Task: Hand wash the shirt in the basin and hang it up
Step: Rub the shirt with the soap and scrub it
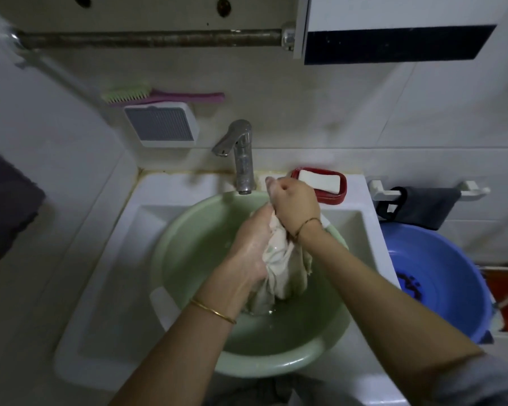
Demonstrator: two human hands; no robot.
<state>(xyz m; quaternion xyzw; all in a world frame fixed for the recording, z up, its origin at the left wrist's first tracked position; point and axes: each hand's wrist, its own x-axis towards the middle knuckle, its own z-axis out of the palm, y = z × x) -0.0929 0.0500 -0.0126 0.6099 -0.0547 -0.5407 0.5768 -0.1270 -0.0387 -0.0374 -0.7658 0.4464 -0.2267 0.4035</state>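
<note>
Cream shirt (279, 259) — wet, bunched, clenched in both hands' fingers (279, 189) over green basin (188, 259)

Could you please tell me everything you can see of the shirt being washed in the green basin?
The shirt is a pale cream, soft-looking cloth, wet and bunched into a twisted bundle, so no collar or sleeves can be made out. It is held upright over the green basin, its lower end dipping into the shallow water there. The left hand grips its left side; the right hand is closed around its top end, near the tap.
</note>
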